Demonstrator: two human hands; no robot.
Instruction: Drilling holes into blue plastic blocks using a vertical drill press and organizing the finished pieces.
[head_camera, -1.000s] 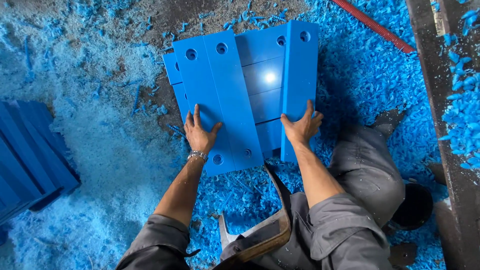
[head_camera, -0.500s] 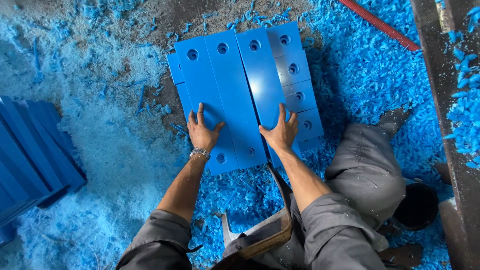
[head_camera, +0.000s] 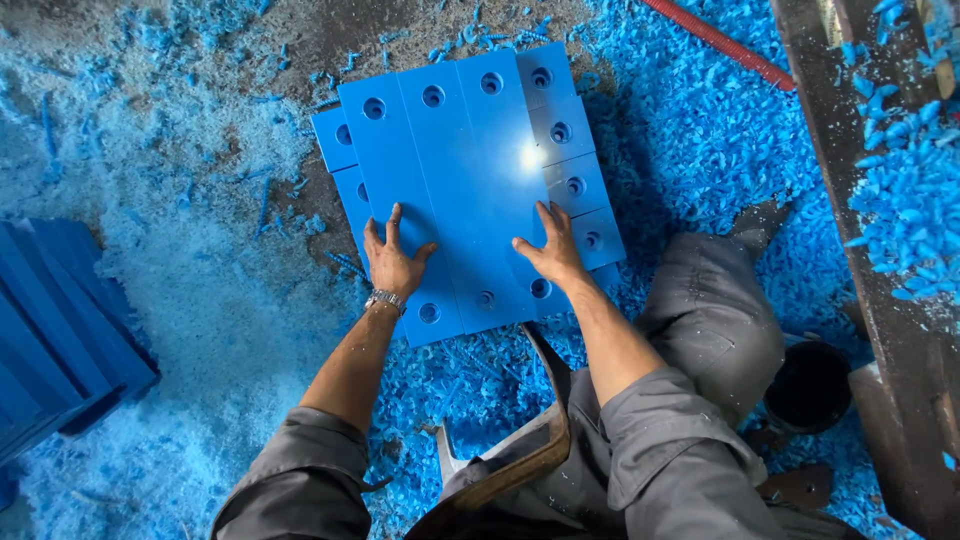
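Since a second ago the long blue plate that stood on edge at the right has been laid flat, and the right hand (head_camera: 552, 252) has shifted left from that plate's near end onto the top of the stack. Nearest are grey sleeves and a grey trouser leg (head_camera: 712, 320), with a worn wooden stool edge (head_camera: 512, 455) between the arms. Just beyond, the left hand (head_camera: 392, 258), a metal watch (head_camera: 385, 299) at its wrist, lies flat with fingers spread on the left long blue plate (head_camera: 395, 190), gripping nothing. The right hand likewise presses open-palmed on the neighbouring long plate (head_camera: 485, 180), grasping nothing. Both plates lie side by side, touching, atop shorter blue blocks (head_camera: 575, 185) that stick out on the right. Blue shavings (head_camera: 690, 130) cover the floor around; a stack of blue slabs (head_camera: 50, 330) sits at the left and a red hose (head_camera: 715, 40) runs at the far right.
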